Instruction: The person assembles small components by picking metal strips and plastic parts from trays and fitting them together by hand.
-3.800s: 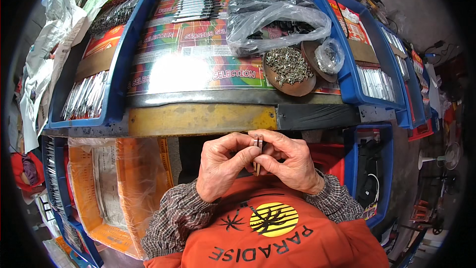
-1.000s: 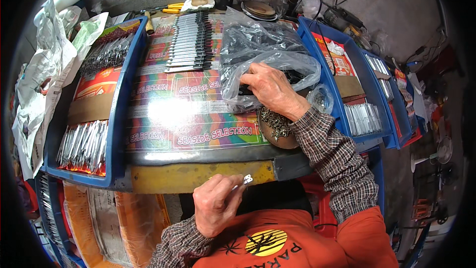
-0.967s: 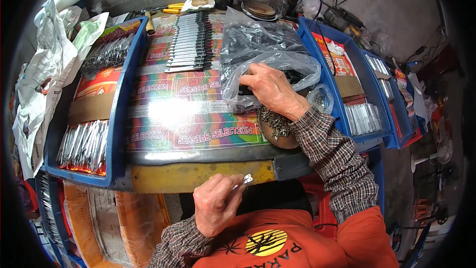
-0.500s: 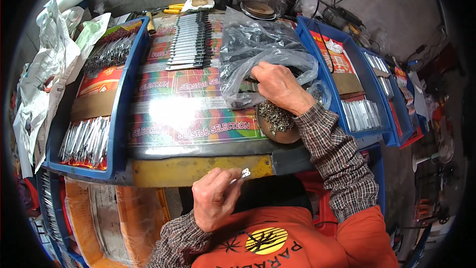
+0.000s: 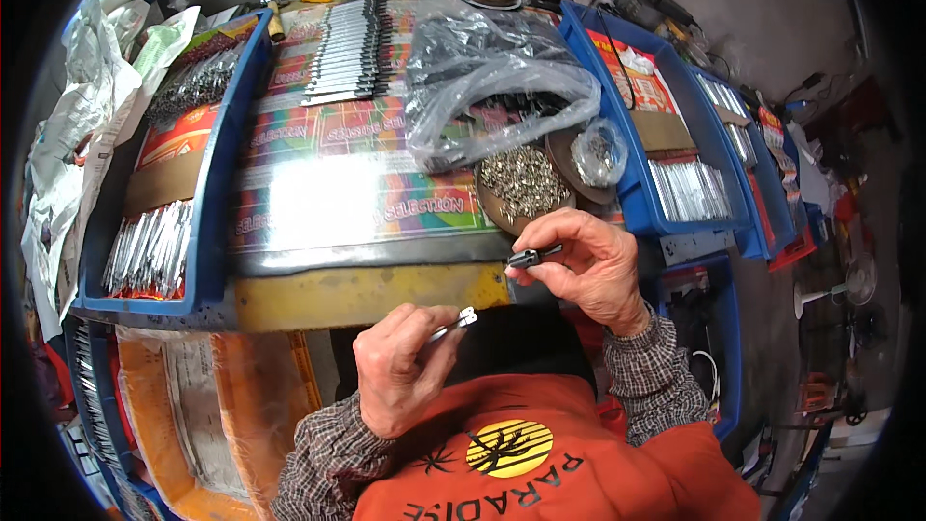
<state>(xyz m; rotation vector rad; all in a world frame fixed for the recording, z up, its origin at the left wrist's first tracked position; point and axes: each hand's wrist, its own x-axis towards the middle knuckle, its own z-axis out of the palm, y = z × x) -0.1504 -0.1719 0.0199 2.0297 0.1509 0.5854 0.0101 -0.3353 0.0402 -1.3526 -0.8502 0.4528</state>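
My left hand [image 5: 397, 367] is closed round a slim silver metal piece [image 5: 451, 325], whose flat, holed end sticks out past the fingers. Between thumb and fingertips of my right hand [image 5: 600, 275] is a small black part [image 5: 526, 258], held just beyond the table's front edge. The two hands are apart. Behind the right one, small metal fittings [image 5: 521, 183] fill a round brown dish. A clear plastic bag [image 5: 502, 72] lies with its mouth open toward me, dark pieces inside. Several silver rods with black ends [image 5: 347, 48] lie in a neat row on the table.
A blue tray [image 5: 214, 203] of metal strips stands at left, beside crumpled paper [image 5: 92, 135]. More blue trays [image 5: 632, 159] line the right side. Another dish holds a small clear bag [image 5: 598, 151]. Orange crates [image 5: 236, 405] sit below the table edge.
My right hand has come out of the plastic bag and back toward me, now with a black part. The left hand keeps its metal piece and has barely moved. The view has shifted slightly.
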